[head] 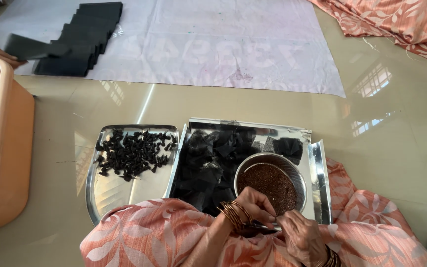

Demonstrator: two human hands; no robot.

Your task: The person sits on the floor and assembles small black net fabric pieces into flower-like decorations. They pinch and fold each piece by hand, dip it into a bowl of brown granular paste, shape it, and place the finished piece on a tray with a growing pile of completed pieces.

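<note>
Beside the bowl (271,185) of brown grains, both hands (253,203) pinch together on a small black piece, close for refilling.

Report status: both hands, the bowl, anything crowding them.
Left hand and right hand pinched together at the steel bowl rim. Brown grains inside. Black squares piled alongside, not blocking.

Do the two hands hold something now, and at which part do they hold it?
The left hand and right hand meet at their fingertips, pinching something small and dark beside the steel bowl of brown grains. What it is, and which part, cannot be told.
</note>
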